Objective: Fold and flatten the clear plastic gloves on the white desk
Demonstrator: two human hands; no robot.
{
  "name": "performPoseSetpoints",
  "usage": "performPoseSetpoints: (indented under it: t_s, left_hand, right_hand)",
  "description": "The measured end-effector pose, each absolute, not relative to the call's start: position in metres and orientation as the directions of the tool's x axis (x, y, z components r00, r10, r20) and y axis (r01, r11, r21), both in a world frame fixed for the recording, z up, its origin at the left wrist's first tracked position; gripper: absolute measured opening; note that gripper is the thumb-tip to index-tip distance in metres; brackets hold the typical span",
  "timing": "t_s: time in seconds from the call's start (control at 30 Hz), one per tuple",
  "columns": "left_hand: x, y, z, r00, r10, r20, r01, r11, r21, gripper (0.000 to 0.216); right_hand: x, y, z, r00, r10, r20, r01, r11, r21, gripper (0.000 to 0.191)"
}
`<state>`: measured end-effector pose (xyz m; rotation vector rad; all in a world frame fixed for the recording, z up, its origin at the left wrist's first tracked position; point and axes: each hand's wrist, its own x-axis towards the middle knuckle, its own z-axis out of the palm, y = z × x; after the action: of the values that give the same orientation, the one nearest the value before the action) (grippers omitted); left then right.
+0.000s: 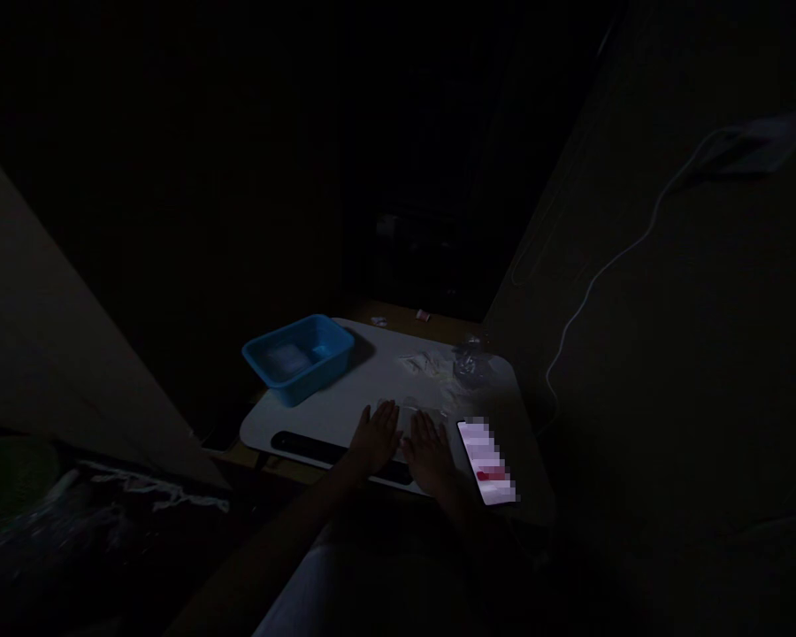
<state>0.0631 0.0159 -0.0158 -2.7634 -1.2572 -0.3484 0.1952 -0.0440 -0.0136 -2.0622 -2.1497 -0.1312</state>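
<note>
In dim light, my left hand [375, 439] lies palm down near the front of a small white table [371, 363], its fingers stretched forward. Close beside it my right hand [430, 453] rests the same way, fingers extended. Just beyond the fingertips lies something thin and clear, perhaps plastic film [411, 405]; whether it runs under the palms I cannot tell. To the right of my right hand is a phone [486, 462] with its screen lit. Crumpled clear plastic [470, 364] and small whitish packets [424, 363] lie farther back.
A blue plastic basin [311, 376] with something pale inside stands at the table's left. A dark slot [305, 444] runs along the front edge. A white cable [592, 283] hangs down the right wall. A small reddish wrapper [423, 315] lies behind the table.
</note>
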Motion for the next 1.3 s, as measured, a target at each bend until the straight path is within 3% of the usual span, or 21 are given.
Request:
performPoseSetpoints:
  t_s: [0.27,0.7,1.07,1.3]
  left_hand:
    - [0.063,0.016,-0.018,0.631,0.733,0.254,0.752,-0.658,0.030,0.049]
    - [0.061,0.015,-0.013,0.620,0.749,0.232,0.769,-0.639,0.007,0.050]
    - [0.056,0.015,-0.002,0.483,0.840,0.247,0.871,-0.490,-0.034,0.051]
    - [0.073,0.011,0.006,0.693,0.683,0.231,0.705,-0.709,-0.021,0.045]
  right_hand:
    - [0.215,-0.051,-0.012,0.084,0.977,0.197,0.996,-0.076,-0.047,0.060]
    - [0.214,-0.053,-0.011,0.104,0.963,0.249,0.992,-0.084,-0.089,0.059]
    - [0.214,-0.052,-0.009,0.114,0.970,0.216,0.987,-0.086,-0.133,0.061]
    - [0.213,-0.052,-0.010,0.108,0.961,0.254,0.989,-0.077,-0.130,0.058]
